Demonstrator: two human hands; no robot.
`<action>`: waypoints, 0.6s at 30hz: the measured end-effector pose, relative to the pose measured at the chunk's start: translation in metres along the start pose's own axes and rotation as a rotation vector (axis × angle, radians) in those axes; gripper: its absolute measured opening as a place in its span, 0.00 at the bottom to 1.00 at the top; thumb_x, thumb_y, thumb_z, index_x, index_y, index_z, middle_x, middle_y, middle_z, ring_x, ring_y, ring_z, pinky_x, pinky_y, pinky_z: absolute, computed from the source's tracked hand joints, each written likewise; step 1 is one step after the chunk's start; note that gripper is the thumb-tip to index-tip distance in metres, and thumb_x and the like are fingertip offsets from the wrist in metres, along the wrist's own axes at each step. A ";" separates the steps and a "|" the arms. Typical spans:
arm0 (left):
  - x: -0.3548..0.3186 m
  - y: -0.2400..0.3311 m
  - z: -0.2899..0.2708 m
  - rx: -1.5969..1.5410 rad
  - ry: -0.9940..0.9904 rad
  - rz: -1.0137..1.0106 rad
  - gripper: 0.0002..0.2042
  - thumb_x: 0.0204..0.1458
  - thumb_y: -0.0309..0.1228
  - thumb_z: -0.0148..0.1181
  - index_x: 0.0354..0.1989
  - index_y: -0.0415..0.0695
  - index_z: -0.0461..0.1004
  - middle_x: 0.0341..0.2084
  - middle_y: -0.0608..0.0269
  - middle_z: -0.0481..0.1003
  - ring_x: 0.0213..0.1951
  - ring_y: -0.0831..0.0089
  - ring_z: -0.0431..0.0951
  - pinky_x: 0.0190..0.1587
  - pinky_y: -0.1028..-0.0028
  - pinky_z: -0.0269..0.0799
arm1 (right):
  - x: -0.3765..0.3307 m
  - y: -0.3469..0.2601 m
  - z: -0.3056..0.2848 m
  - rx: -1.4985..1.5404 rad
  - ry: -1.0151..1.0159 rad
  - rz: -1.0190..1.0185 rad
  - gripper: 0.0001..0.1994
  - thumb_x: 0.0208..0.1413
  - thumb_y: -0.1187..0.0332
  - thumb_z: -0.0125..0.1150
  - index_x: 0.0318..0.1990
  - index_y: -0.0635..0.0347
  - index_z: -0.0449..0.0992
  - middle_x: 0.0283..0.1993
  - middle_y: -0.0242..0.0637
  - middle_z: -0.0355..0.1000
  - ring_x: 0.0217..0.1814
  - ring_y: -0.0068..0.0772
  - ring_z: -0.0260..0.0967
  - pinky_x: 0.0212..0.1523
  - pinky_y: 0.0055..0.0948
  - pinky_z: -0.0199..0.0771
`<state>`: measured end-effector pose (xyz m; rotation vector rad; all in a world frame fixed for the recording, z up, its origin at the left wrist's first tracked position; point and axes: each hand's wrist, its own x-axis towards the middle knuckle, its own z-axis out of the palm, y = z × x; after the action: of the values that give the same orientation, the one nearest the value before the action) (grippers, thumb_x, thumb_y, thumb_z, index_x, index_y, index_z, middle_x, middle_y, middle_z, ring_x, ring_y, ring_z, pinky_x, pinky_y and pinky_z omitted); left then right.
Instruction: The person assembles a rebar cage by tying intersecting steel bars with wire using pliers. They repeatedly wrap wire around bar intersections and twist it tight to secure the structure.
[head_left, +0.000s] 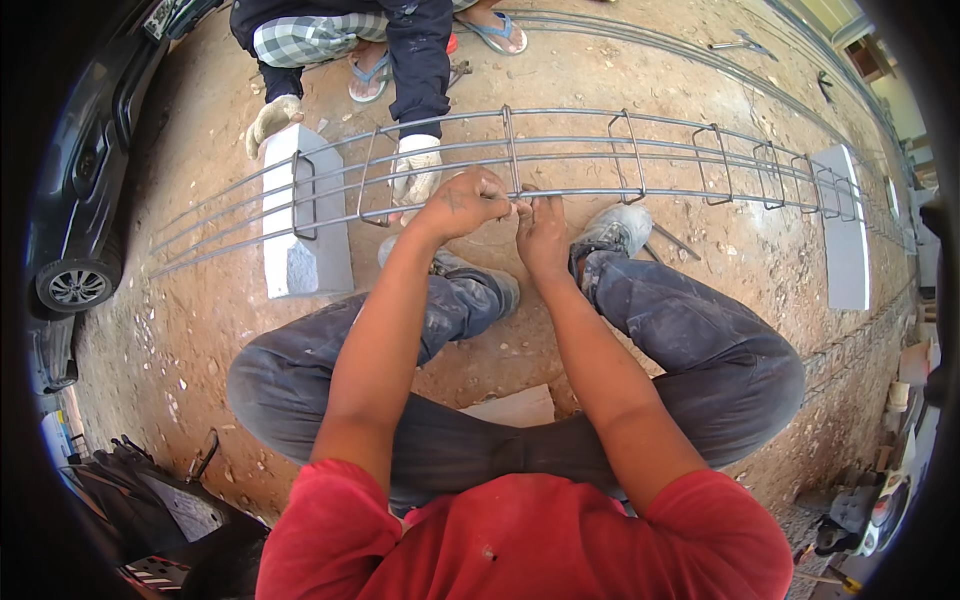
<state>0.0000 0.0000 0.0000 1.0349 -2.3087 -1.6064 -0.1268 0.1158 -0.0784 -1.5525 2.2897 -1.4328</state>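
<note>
A long rebar cage (580,191) of straight steel bars and square stirrups (628,155) spans in front of me. Both my hands meet at its near lower bar, where one stirrup (511,150) crosses. My left hand (465,205) is closed, fingertips pinched just below the bar. Close beside it, my right hand (542,238) has its fingers bent up against the bar, also closed. Whatever is between the fingertips is too small to make out. Opposite me, a co-worker's gloved hand (415,168) is at the cage, left of mine; the other glove (272,122) is by the left block.
The cage rests across a pale block (300,268) at left and another (845,230) at right. Long loose bars (680,62) and a hammer (745,43) lie beyond. A dark car (85,190) stands at left; a black bag (190,515) lies lower left.
</note>
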 end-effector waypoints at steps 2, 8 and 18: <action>-0.008 0.001 0.001 0.150 0.050 0.143 0.14 0.43 0.37 0.73 0.32 0.40 0.81 0.40 0.54 0.75 0.42 0.60 0.75 0.46 0.67 0.70 | -0.004 0.000 0.001 -0.015 -0.018 0.007 0.11 0.62 0.63 0.58 0.45 0.61 0.76 0.44 0.54 0.69 0.42 0.62 0.71 0.39 0.50 0.72; -0.013 0.006 0.011 0.528 0.304 0.156 0.27 0.40 0.36 0.74 0.48 0.37 0.74 0.44 0.51 0.76 0.45 0.53 0.77 0.48 0.62 0.72 | -0.002 0.007 -0.001 -0.087 -0.104 -0.020 0.11 0.63 0.62 0.56 0.41 0.61 0.76 0.43 0.52 0.70 0.38 0.61 0.71 0.38 0.50 0.73; 0.012 0.004 0.004 0.685 0.354 0.112 0.22 0.37 0.37 0.75 0.39 0.39 0.77 0.36 0.47 0.79 0.41 0.50 0.79 0.45 0.59 0.75 | 0.014 0.022 -0.006 0.125 -0.030 -0.093 0.09 0.61 0.66 0.59 0.42 0.61 0.78 0.40 0.49 0.73 0.37 0.57 0.72 0.36 0.43 0.73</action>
<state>-0.0122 -0.0035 -0.0013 1.1529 -2.6265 -0.5118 -0.1530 0.1111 -0.0839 -1.6513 2.0925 -1.5301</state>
